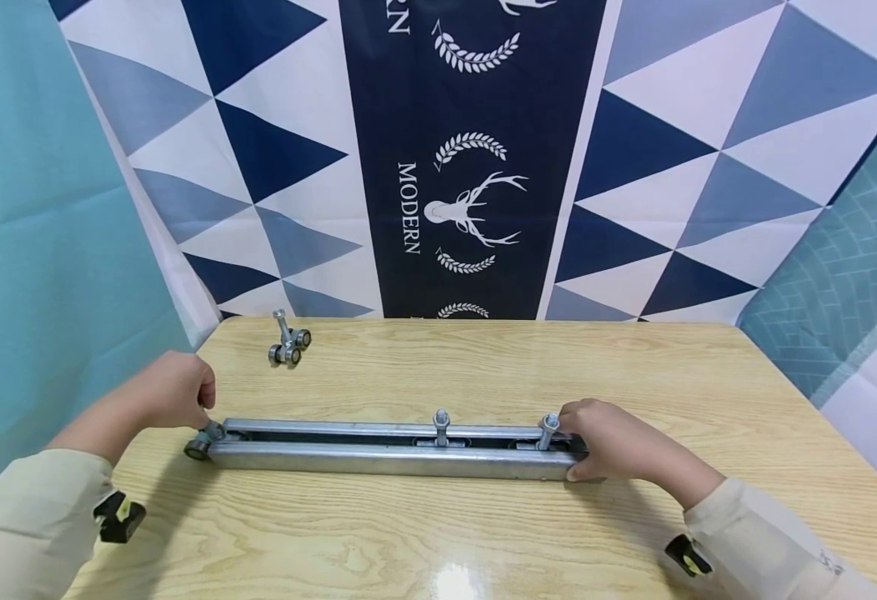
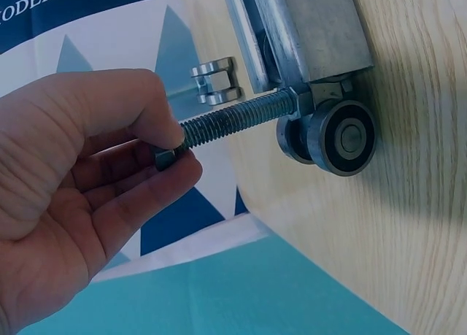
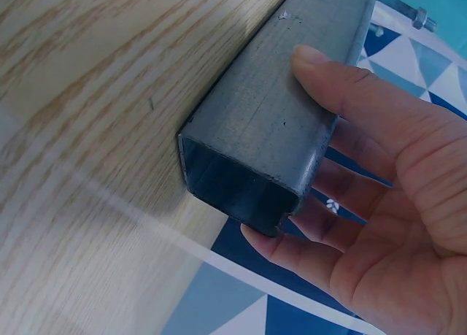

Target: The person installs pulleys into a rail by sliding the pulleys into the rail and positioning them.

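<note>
A metal C-channel rail point(image 1: 393, 460) lies across the wooden table with its slot facing up. My left hand point(image 1: 176, 392) is at its left end, where thumb and fingertips pinch the tip of a threaded bolt point(image 2: 237, 120) on a roller trolley point(image 2: 343, 138). One pair of its wheels shows outside the rail mouth; its other part is hidden. Two more trolleys sit in the slot with bolts upright, a middle bolt point(image 1: 442, 427) and a right bolt point(image 1: 548, 432). Round the rail's right end, my right hand point(image 1: 614, 437) grips with the thumb on the near side wall point(image 3: 255, 109).
Another roller trolley point(image 1: 288, 343) stands on the table point(image 1: 438, 375) at the back left, its bolt pointing up. A patterned cloth point(image 1: 476, 167) hangs behind the table's far edge. Teal cloth point(image 1: 48, 250) hangs along the left side.
</note>
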`<state>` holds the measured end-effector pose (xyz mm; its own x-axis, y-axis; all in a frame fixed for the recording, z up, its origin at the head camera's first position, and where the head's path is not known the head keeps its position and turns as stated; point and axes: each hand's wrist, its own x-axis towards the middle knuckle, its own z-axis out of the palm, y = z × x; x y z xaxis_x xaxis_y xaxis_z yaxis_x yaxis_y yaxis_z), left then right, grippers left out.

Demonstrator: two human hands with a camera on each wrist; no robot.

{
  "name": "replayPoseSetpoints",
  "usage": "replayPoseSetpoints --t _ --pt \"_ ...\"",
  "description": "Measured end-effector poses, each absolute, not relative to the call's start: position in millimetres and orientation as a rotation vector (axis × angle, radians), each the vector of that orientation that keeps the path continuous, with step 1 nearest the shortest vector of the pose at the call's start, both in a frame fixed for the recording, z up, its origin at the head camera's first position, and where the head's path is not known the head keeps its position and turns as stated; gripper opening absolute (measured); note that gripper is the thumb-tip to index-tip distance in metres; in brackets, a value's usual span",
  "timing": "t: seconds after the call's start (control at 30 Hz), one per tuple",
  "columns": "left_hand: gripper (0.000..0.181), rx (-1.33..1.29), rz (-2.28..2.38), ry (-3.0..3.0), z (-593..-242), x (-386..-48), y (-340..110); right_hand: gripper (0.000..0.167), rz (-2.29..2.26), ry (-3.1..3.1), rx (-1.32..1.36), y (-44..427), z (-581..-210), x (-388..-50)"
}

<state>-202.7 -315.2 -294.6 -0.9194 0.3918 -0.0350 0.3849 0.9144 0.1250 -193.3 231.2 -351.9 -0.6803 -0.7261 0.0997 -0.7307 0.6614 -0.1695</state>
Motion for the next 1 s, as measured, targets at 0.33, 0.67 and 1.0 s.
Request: replayPoseSetpoints --t 0.33,0.67,1.0 --pt "0.019 0.644 0.203 3.002 -296 -202 -311 0.034 0.298 -2.847 1.243 230 -352 -191" --pt "0.020 0.658 0.226 2.985 -295 -199 -301 0.033 0.290 -2.841 1.240 229 -351 -193" --pt "0.016 0.693 0.270 2.970 -292 -200 -297 0.033 0.291 -2.852 1.233 230 -351 -193"
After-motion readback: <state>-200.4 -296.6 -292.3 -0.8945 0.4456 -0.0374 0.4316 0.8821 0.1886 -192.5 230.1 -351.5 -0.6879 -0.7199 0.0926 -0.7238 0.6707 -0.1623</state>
